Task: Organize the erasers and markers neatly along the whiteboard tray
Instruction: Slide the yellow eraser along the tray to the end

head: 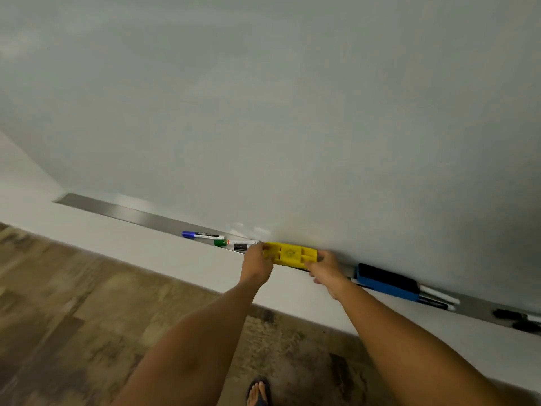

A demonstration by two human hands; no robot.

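A yellow eraser (289, 254) lies along the metal whiteboard tray (128, 213). My left hand (257, 263) grips its left end and my right hand (326, 269) grips its right end. Left of it lie a blue-capped marker (202, 235), a green-capped marker (227, 242) and a black-capped marker (243, 247). To the right a blue eraser (386, 281) with a black felt face lies on its side in the tray, with white markers (437, 294) partly under it. More black-capped markers (518, 319) lie at the far right.
The whiteboard (292, 112) fills the upper view. A white ledge (146, 247) runs below the tray. Wooden floor (73, 303) and a patterned rug (292, 347) lie beneath, with my sandalled foot (259, 391) at the bottom.
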